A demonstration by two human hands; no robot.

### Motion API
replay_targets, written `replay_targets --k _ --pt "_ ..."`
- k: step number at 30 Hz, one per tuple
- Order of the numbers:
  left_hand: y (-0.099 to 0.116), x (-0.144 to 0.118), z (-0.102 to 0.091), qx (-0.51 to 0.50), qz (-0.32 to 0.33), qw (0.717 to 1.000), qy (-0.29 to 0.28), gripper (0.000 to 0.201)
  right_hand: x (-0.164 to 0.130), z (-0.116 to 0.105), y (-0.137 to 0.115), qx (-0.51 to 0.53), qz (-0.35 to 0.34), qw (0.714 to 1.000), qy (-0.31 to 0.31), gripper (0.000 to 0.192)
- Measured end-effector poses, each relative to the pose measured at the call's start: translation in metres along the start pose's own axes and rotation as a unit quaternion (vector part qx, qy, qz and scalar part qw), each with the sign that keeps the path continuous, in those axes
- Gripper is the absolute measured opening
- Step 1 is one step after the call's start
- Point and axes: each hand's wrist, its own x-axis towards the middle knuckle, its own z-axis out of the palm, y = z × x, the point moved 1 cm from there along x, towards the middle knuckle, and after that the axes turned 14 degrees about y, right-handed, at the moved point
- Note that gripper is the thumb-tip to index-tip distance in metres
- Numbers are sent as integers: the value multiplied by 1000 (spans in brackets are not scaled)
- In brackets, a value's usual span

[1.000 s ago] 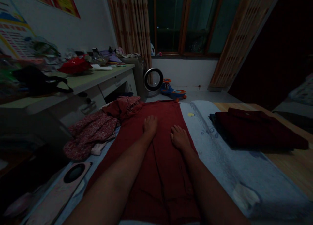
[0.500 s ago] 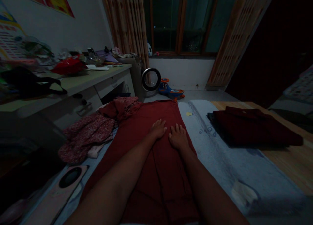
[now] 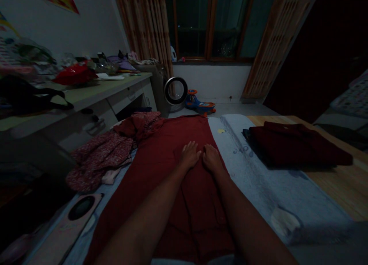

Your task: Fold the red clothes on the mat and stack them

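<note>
A dark red garment (image 3: pixel 161 169), probably a shirt, lies spread out lengthwise on a light blue bed cover (image 3: pixel 238 157). Its lower part shows long creases running toward me. Flat on the cloth rests my left hand (image 3: pixel 190 154), fingers out and slightly apart. Close beside it, my right hand (image 3: pixel 212 157) also lies palm down near the garment's right edge, its fingers extended and a little bent. Neither hand grips anything. Against the garment's left side is a crumpled, red patterned piece of clothing (image 3: pixel 100 152).
Folded dark red clothes (image 3: pixel 296 146) are stacked on the right, partly over a wooden board (image 3: pixel 339 188). A pink case with a dark round disc (image 3: pixel 82 207) lies lower left. Along the left wall runs a cluttered desk (image 3: pixel 94 94). A blue ride-on toy (image 3: pixel 198 103) stands beyond.
Both hands have moved closer together on the red garment, the left one shifting right. The cloth under them shows a slightly different crease. The view has shifted a little.
</note>
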Motion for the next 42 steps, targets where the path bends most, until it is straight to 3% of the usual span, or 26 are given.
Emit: replay_targets --k 8,13,17,24,30,34,37,39,42 --pt "5 -2 -5 20 1 1000 12 60 1 -8 8 31 41 997 55 44" --pt "6 -4 -6 20 3 1000 23 60 -1 -27 6 -69 61 996 12 31" --pt "8 -6 -7 19 9 999 36 57 17 -33 2 -121 79 989 -27 29" --pt "7 -6 -4 45 -23 998 41 59 48 2 -5 -33 -66 994 -74 51" --pt "8 -7 -3 53 -35 997 35 60 54 14 19 -82 -28 990 -106 64" --pt "10 -7 -4 70 -54 996 30 63 69 13 21 -117 13 988 -95 66" --pt "11 -7 -4 77 -63 994 35 63 80 19 11 -104 -23 992 -65 59" --pt "11 -7 -4 75 -64 994 41 63 84 26 7 -85 -57 992 -77 57" --pt "10 -8 -3 74 -66 994 42 63 89 31 12 -85 -42 991 -98 59"
